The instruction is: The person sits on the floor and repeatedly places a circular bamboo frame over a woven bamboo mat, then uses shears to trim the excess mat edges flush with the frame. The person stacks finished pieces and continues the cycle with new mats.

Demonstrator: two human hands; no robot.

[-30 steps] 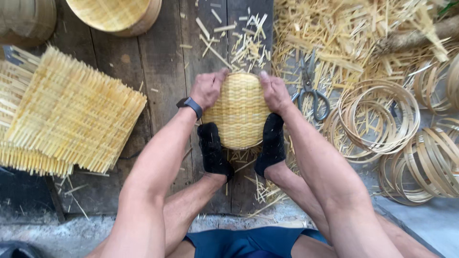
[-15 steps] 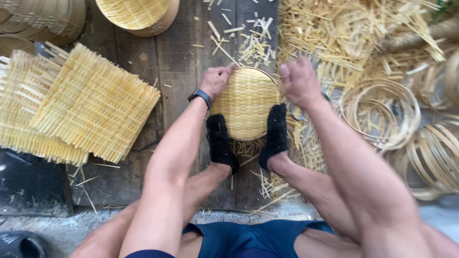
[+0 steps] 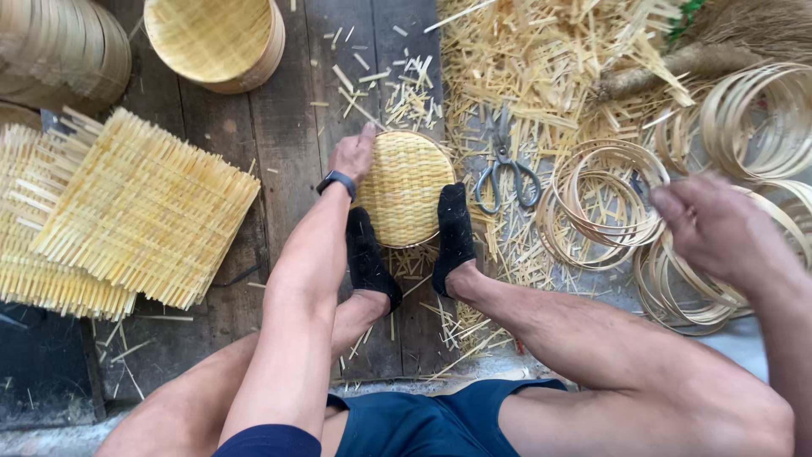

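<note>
Setting: wooden plank floor (image 3: 288, 161), seen from above by a seated person, littered with pale bamboo offcuts (image 3: 541, 68).
Main thing: small round woven basket (image 3: 404, 188), lying on the planks between the person's two feet in black socks (image 3: 454, 237), which press against its near rim.
Left hand: left hand (image 3: 353, 155), with a dark wristwatch (image 3: 337, 180) on the wrist, rests on the basket's left edge, fingers curled lightly over the rim and steadying it.
Right hand: right hand (image 3: 719, 233) is off the basket, raised over the bamboo hoops (image 3: 605, 203) at the right. It is blurred and loosely curled; I cannot tell whether it grips anything.
Nearby: scissors (image 3: 506, 173) lie just right of the basket. Flat woven mats (image 3: 144, 207) are stacked at the left. A finished basket (image 3: 216, 38) sits at the top.
Risk: with only one hand and the feet holding it, the basket could, I judge, tip or slip free. The scissors lie close to the right foot, and the loose splinters could prick bare skin.
Change: half a second ago both hands were on the basket's far rim. Now the right hand has left it and swung out toward the hoops, while the left stays in place.
</note>
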